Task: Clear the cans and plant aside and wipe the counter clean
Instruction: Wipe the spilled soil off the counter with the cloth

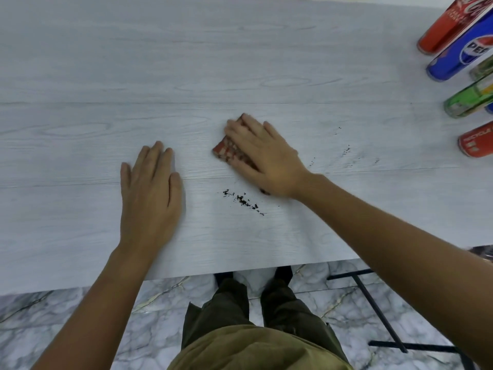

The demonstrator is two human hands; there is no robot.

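Note:
My right hand [262, 158] presses flat on a folded red patterned cloth [229, 150] on the pale wood-grain counter [186, 62]. The cloth sticks out under my fingers on the left side. My left hand [150, 182] lies flat on the counter, palm down, holding nothing. Dark crumbs [244, 200] are scattered just in front of my right hand, and finer specks [345, 150] lie to its right. Several cans stand at the right edge: a red one [448, 25], a blue Pepsi can [461, 57], a green one [466, 100] and another red one [477, 142]. No plant is in view.
The counter's near edge [240, 271] runs just in front of my legs. Below it are a marble floor [66, 316] and a black metal frame [378, 313] at the right. A dark object [484, 252] peeks in at the right edge.

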